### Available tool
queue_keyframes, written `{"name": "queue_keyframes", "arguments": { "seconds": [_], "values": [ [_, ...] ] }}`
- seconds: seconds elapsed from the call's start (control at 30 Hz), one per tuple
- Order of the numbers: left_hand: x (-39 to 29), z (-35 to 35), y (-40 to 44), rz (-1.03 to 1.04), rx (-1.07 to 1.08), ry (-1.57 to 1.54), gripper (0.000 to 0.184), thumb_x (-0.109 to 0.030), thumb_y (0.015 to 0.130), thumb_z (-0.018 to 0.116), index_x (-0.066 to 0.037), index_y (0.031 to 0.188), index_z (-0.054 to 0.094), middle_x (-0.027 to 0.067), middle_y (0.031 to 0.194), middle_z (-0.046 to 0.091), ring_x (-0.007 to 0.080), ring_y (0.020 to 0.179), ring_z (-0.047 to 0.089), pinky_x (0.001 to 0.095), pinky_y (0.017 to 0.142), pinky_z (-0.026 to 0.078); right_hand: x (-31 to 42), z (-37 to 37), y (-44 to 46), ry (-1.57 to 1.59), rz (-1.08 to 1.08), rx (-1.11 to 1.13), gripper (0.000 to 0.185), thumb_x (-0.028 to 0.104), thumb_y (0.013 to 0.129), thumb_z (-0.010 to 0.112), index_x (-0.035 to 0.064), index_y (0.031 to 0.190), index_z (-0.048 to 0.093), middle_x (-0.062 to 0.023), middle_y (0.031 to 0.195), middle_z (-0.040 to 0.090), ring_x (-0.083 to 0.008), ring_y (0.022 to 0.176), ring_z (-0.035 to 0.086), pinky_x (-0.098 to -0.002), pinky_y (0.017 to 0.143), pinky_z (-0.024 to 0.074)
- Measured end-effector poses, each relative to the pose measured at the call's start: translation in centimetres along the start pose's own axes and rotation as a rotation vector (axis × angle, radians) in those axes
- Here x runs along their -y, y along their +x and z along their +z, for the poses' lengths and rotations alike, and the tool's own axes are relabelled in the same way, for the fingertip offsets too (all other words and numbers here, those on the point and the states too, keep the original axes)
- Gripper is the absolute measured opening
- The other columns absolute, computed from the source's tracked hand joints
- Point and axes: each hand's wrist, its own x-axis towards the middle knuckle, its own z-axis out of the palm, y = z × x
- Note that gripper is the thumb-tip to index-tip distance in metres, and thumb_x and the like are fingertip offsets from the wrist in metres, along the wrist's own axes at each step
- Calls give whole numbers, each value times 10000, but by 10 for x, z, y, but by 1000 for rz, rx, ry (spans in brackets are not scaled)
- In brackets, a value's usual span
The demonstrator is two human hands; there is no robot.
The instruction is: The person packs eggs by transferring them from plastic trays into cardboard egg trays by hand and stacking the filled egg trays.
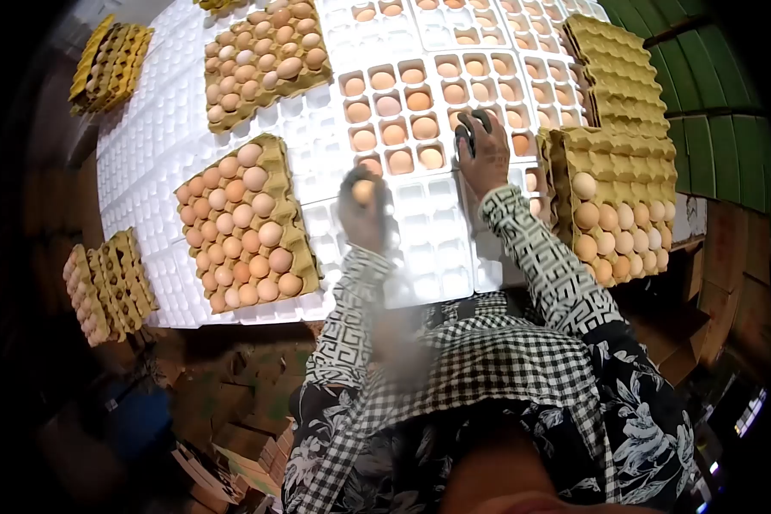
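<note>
My left hand point(361, 216), smeared by motion, is closed around a light-brown egg point(363, 192) at the near edge of the filled cells of a white foam tray point(373, 176). My right hand point(486, 152) reaches over the neighbouring foam tray, its fingers dark at the tips and curled down into a cell among brown eggs point(454, 92). Whatever lies under those fingers is hidden. Between my forearms are bare cells of a foam tray point(428, 244).
Pulp trays of eggs stand left point(236, 227), upper left point(265, 56) and right point(621, 227). Stacked pulp trays point(111, 64) sit at the far left corner. Green boxes point(711, 146) line the right side. Cardboard boxes point(253, 445) lie below the table's front edge.
</note>
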Motion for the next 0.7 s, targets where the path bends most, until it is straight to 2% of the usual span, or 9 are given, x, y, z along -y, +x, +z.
{"name": "queue_keyframes", "arguments": {
  "seconds": [0.07,0.17,0.27,0.33,0.43,0.47,0.57,0.6,0.7],
  "values": [
    [-3,18,-22,348,128,344,420,28,800,652,9,1205,541,159,1139,604,297,1053,609,348,928,499,-35,22,-4,-107,-158,55,460,33,787,641,89,1240,581,-162,1232,550,-361,1145,536,-440,1001,434],
    [51,27,-29,630,148,504,491,-66,742,713,-36,1200,539,217,1266,543,394,1208,511,487,1015,429,-30,16,-20,-255,-189,135,507,133,808,649,116,1303,539,-206,1297,506,-409,1235,447,-509,1070,340],
    [54,30,-15,616,280,798,331,-182,756,705,-55,1053,630,162,1229,584,386,1191,509,546,1081,310,3,-68,-26,-145,-140,158,506,223,835,676,143,1318,545,-204,1298,521,-375,1229,477,-476,1055,372],
    [50,26,-3,751,228,842,287,-126,750,678,-33,1020,650,137,1154,627,380,1167,527,541,1049,346,-8,-143,-36,9,-197,-39,428,231,794,738,163,1199,618,-139,1136,617,-330,1101,576,-447,958,465],
    [0,62,-15,517,257,561,375,-70,726,710,-19,1094,654,122,1173,634,342,1161,544,445,1017,415,-46,-261,-46,-89,183,14,375,184,812,686,120,1179,644,-135,1008,671,-281,894,651,-384,860,516],
    [-27,87,-23,500,399,548,399,-91,740,722,-31,1129,657,131,1191,630,327,1170,547,404,1005,432,-58,-289,-43,-286,273,273,445,273,798,702,125,1209,622,-152,1148,623,-318,1028,605,-427,922,481],
    [-86,177,-46,841,780,642,578,-267,734,770,-107,1262,599,135,1274,589,367,1276,466,533,1119,273,-122,-271,-75,-584,-225,222,539,352,769,718,156,1255,589,-152,1313,512,-380,1188,497,-494,1002,414],
    [-90,203,-51,872,862,724,563,-297,750,759,-125,1262,600,115,1256,600,365,1281,461,523,1121,281,-130,-277,-67,-517,-145,378,622,379,730,752,177,1286,562,-153,1411,405,-429,1277,385,-550,1050,348],
    [-98,235,-50,878,1002,977,519,-300,765,746,-127,1235,609,84,1201,629,311,1241,504,507,1112,301,-126,-299,-53,-392,-212,540,669,401,693,784,173,1283,567,-164,1391,424,-417,1273,400,-535,1052,358]
  ]
}}
